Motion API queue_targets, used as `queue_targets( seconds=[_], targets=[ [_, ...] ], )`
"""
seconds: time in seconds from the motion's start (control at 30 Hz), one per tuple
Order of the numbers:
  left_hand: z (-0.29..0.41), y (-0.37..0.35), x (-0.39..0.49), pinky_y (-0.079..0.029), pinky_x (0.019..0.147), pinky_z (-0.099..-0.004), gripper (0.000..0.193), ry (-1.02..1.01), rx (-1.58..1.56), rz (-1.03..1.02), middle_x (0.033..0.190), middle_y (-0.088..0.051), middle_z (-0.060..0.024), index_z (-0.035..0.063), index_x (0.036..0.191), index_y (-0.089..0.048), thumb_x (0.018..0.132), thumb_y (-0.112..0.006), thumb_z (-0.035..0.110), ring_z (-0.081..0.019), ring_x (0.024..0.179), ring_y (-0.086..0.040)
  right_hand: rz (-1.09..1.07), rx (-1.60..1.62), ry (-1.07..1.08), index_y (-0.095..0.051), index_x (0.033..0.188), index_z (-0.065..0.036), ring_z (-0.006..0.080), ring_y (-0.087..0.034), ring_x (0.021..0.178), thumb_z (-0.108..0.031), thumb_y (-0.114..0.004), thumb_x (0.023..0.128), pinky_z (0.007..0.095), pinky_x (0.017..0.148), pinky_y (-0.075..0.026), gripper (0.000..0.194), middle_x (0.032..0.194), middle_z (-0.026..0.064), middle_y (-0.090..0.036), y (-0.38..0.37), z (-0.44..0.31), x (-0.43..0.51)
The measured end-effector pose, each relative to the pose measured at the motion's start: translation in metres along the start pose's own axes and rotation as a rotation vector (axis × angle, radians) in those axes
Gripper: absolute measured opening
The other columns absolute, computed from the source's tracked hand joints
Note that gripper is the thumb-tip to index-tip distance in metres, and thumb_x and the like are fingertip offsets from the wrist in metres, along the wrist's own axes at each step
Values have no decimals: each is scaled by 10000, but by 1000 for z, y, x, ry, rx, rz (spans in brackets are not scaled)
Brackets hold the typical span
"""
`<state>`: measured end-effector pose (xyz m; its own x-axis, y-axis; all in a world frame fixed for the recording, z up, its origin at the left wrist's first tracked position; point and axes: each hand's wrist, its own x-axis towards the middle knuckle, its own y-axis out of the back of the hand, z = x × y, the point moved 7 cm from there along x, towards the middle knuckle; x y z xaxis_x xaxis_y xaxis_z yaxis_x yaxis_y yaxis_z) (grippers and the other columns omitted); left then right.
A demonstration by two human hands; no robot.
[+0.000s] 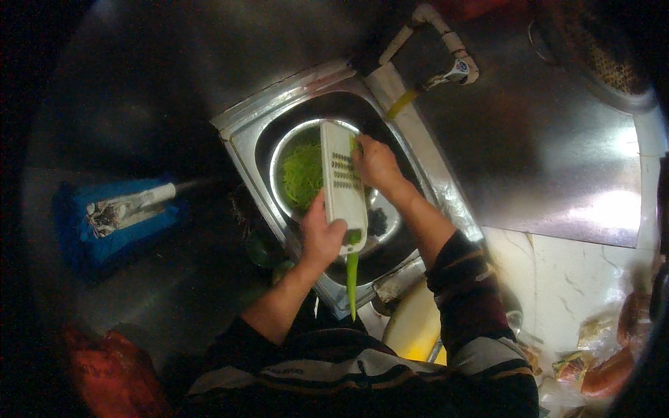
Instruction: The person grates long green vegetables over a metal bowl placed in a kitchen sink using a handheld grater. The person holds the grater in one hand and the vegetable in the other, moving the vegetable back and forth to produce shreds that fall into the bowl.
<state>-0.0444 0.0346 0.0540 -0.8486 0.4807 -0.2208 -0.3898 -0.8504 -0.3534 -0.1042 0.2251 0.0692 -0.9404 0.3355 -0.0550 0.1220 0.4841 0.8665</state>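
Note:
My left hand (pixel 321 232) grips the lower end of a white flat grater (pixel 343 209), thumb over its face. The grater slants over a round metal bowl (pixel 275 193) in the sink. At its upper right edge, my right hand (pixel 379 159) is closed around a green vegetable piece (pixel 354 142), mostly covered by the fingers. Pale green shreds (pixel 302 175) lie in the bowl, left of the grater. A long tapering green piece (pixel 352 285) sticks out below the grater's handle end; green also shows through the handle slot. How it is held is hidden.
The steel sink (pixel 243 167) has a raised rim. A tap with a yellow hose end (pixel 402 103) reaches over its upper right side. A blue-bristled brush (pixel 128 209) lies at left, a red bag (pixel 112 371) below it. Packaged food (pixel 596 360) sits at lower right.

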Motion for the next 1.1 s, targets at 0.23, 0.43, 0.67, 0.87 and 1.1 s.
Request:
queue_targets(
  seconds=[0.23, 0.43, 0.67, 0.87, 1.1],
  targets=[
    [9, 3, 4, -490, 972, -325, 621, -35, 1, 28, 1228, -642, -152, -64, 1397, -446, 782, -534, -70, -201, 1101, -630, 30, 78, -107, -645, 1179, -38, 432, -684, 880, -188, -599, 913, 506, 805, -548, 309, 980, 262, -693, -5, -6, -12],
    [-2, 11, 6, -481, 983, -322, 619, -14, 20, 76, 1228, -640, -149, -59, 1392, -454, 778, -535, -69, -202, 1107, -623, 117, 77, -69, -622, 1261, -51, 425, -687, 870, -183, -580, 923, 488, 794, -556, 366, 1032, 254, -690, -9, -23, -55],
    [-2, 13, 11, -468, 1005, -326, 621, -97, 10, 47, 1251, -632, -145, -46, 1393, -461, 776, -538, -57, -207, 1140, -610, 142, 140, -21, -624, 1236, -40, 405, -679, 847, -129, -621, 866, 486, 739, -559, 380, 991, 216, -685, -13, -34, -104],
    [-19, 7, 5, -435, 1052, -321, 670, 90, 189, 22, 1284, -610, -122, -35, 1435, -427, 772, -497, -95, -201, 1190, -586, 271, 147, 70, -644, 1202, -21, 394, -676, 824, -112, -634, 851, 467, 743, -559, 363, 962, 214, -684, -9, -35, -93],
    [-12, -1, -8, -477, 995, -324, 686, 9, 217, -22, 1257, -632, -144, -47, 1456, -400, 784, -537, -58, -210, 1125, -623, 320, 304, -5, -693, 1132, -17, 391, -694, 820, -118, -589, 900, 435, 748, -555, 274, 932, 244, -698, -7, -17, -35]
  ],
)
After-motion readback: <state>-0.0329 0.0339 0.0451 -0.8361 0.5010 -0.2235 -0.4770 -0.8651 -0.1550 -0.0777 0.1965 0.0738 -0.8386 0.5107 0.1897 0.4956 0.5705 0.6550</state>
